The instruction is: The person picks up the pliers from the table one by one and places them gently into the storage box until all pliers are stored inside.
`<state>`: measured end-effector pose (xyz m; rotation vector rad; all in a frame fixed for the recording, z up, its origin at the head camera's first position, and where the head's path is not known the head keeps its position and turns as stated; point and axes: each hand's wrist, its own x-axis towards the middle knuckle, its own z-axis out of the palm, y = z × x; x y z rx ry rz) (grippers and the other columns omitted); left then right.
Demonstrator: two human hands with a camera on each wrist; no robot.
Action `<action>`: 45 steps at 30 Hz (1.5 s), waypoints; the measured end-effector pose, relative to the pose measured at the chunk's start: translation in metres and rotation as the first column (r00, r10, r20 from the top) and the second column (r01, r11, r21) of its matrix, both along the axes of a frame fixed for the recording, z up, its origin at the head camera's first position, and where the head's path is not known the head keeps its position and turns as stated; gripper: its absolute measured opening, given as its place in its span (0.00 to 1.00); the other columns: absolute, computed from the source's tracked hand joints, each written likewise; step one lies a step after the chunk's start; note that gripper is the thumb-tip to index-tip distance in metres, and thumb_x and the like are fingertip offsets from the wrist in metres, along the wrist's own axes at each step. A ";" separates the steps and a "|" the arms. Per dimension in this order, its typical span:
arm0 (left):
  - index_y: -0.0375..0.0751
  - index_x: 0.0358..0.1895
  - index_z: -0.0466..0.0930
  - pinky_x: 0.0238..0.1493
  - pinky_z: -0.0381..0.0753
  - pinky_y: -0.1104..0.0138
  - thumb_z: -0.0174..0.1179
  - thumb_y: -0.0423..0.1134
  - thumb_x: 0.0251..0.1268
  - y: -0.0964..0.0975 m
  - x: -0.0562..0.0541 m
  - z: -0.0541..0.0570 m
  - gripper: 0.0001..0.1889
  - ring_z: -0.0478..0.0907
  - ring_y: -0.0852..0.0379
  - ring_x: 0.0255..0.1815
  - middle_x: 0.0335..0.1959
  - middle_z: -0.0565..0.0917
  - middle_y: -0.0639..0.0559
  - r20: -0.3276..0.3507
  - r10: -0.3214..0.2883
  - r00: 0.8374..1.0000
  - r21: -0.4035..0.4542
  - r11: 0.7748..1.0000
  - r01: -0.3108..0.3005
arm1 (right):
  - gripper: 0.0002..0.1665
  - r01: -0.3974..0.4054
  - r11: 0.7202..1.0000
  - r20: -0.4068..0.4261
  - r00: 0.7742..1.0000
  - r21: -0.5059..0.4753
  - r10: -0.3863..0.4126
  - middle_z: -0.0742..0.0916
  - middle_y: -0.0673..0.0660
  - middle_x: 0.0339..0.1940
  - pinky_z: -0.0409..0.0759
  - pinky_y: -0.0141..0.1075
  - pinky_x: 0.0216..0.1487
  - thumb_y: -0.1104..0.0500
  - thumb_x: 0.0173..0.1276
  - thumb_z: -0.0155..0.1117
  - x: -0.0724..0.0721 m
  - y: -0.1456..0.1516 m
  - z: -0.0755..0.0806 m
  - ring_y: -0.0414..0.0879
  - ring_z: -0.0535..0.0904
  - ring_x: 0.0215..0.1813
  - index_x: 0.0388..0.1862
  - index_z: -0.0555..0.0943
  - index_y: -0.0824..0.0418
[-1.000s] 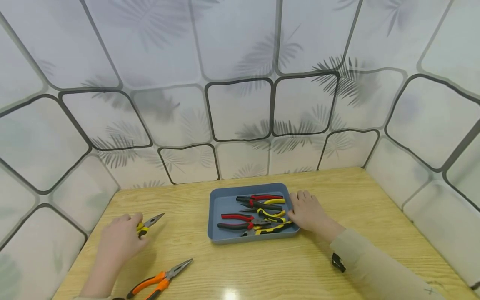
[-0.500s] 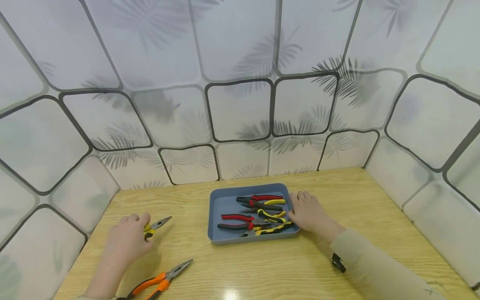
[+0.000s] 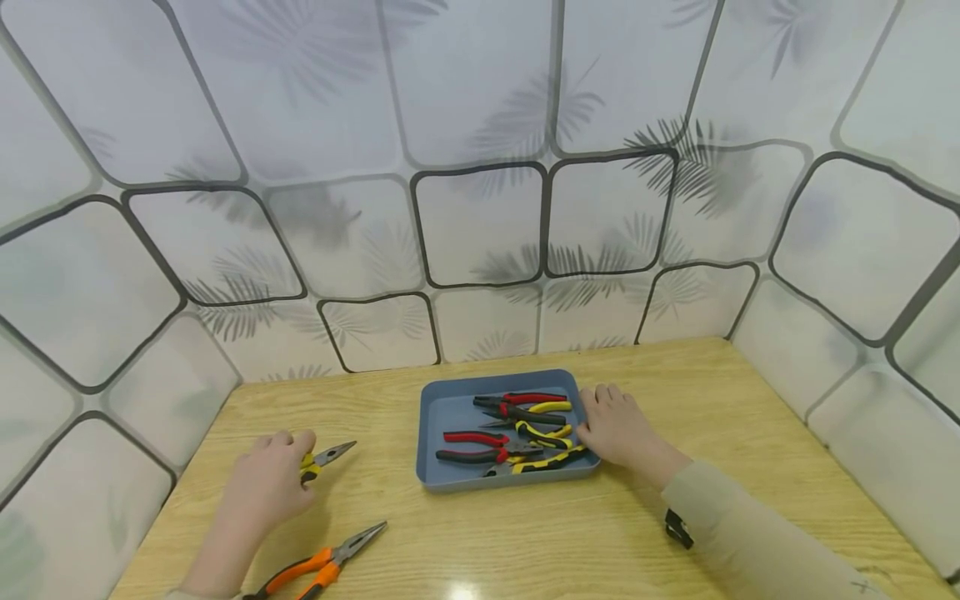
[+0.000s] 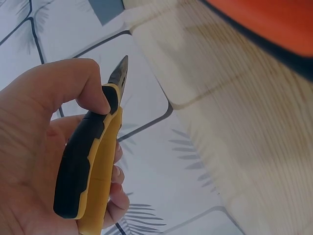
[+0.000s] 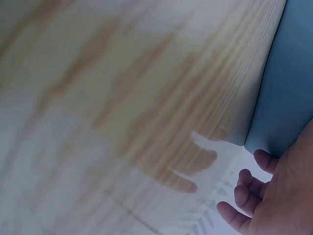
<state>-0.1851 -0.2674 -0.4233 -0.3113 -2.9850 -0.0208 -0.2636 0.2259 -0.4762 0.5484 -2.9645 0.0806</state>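
Observation:
My left hand [image 3: 270,483] holds a pair of needle-nose pliers [image 3: 330,457] with yellow and black handles, jaws pointing to the right. In the left wrist view, thumb and fingers wrap round the handles of these pliers [image 4: 95,147]. Over on the right, my right hand [image 3: 615,425] rests against the right side of a blue tray [image 3: 450,485]. Its fingers are loosely bent beside the tray wall [image 5: 288,73] in the right wrist view; the thumb is out of sight there. In the tray lie several pliers, such as a red-and-black pair [image 3: 480,437].
Orange-and-black needle-nose pliers [image 3: 327,567] lie spread on the wooden table [image 3: 510,542], near the left hand and partly cut off by the frame. A patterned wall covering [image 3: 480,242] stands behind the table and along both sides.
My left hand has moved to the right across the table's left side, carrying the yellow-and-black needle-nose pliers. The right hand and the tray have stayed in place.

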 end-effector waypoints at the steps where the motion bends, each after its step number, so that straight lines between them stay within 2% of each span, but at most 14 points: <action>1: 0.38 0.51 0.81 0.33 0.83 0.46 0.76 0.37 0.41 0.001 0.000 -0.001 0.28 0.81 0.38 0.41 0.41 0.84 0.39 -0.005 -0.005 1.000 0.000 1.000 0.005 | 0.25 0.000 1.000 0.002 1.000 -0.001 0.000 0.81 0.66 0.43 0.79 0.56 0.47 0.52 0.73 0.61 0.000 0.000 0.000 0.59 0.75 0.45 0.60 0.75 0.69; 9: 0.38 0.52 0.82 0.31 0.81 0.52 0.75 0.35 0.40 0.008 -0.003 -0.003 0.28 0.80 0.43 0.38 0.39 0.85 0.42 -0.046 -0.043 0.998 0.013 0.999 0.044 | 0.25 0.001 1.000 0.007 1.000 0.001 -0.001 0.81 0.66 0.43 0.78 0.56 0.47 0.53 0.74 0.60 0.000 0.001 -0.002 0.59 0.75 0.45 0.60 0.74 0.69; 17: 0.40 0.51 0.82 0.28 0.77 0.56 0.75 0.36 0.41 0.014 -0.005 -0.001 0.27 0.76 0.47 0.35 0.37 0.83 0.44 -0.031 -0.062 0.998 0.022 0.998 0.062 | 0.26 0.005 1.000 0.014 1.000 0.009 -0.005 0.81 0.67 0.45 0.79 0.57 0.49 0.53 0.74 0.61 0.001 0.000 0.001 0.60 0.77 0.47 0.62 0.74 0.69; 24: 0.40 0.52 0.82 0.29 0.78 0.56 0.77 0.38 0.43 0.019 -0.007 0.001 0.27 0.77 0.47 0.37 0.39 0.84 0.44 -0.018 -0.070 0.997 0.016 0.997 0.070 | 0.25 0.003 1.000 0.010 1.000 0.021 -0.003 0.81 0.66 0.44 0.79 0.56 0.48 0.53 0.74 0.60 0.002 0.000 0.001 0.59 0.76 0.46 0.61 0.74 0.69; 28: 0.41 0.51 0.82 0.29 0.75 0.59 0.75 0.36 0.43 0.022 -0.006 0.002 0.26 0.75 0.49 0.35 0.37 0.82 0.45 -0.023 -0.076 0.997 0.033 0.996 0.077 | 0.24 0.000 1.000 0.005 1.000 0.014 -0.001 0.81 0.66 0.44 0.79 0.55 0.47 0.53 0.74 0.60 0.002 0.000 0.002 0.59 0.76 0.45 0.60 0.75 0.69; 32: 0.41 0.49 0.81 0.29 0.71 0.60 0.73 0.34 0.43 0.025 -0.007 0.003 0.23 0.72 0.51 0.33 0.35 0.79 0.47 -0.041 -0.088 0.995 0.047 0.995 0.090 | 0.24 -0.003 1.000 0.005 1.000 0.013 0.002 0.82 0.67 0.45 0.80 0.56 0.48 0.53 0.74 0.61 0.002 0.000 0.002 0.60 0.77 0.46 0.60 0.75 0.69; 37: 0.41 0.49 0.82 0.31 0.71 0.60 0.71 0.32 0.43 0.028 -0.009 0.003 0.23 0.72 0.51 0.34 0.35 0.80 0.48 -0.081 -0.109 0.991 0.052 0.992 0.113 | 0.24 -0.002 1.000 0.011 1.000 0.021 0.001 0.82 0.68 0.47 0.80 0.57 0.50 0.53 0.75 0.60 0.002 -0.001 0.002 0.61 0.78 0.48 0.60 0.74 0.69; 45: 0.42 0.48 0.82 0.32 0.70 0.61 0.71 0.33 0.45 0.034 -0.013 0.004 0.21 0.71 0.52 0.33 0.34 0.79 0.50 -0.088 -0.131 0.988 0.055 0.989 0.136 | 0.26 0.003 1.000 0.004 1.000 0.015 -0.003 0.82 0.68 0.45 0.80 0.57 0.49 0.52 0.74 0.60 0.001 0.000 -0.001 0.61 0.77 0.47 0.61 0.74 0.69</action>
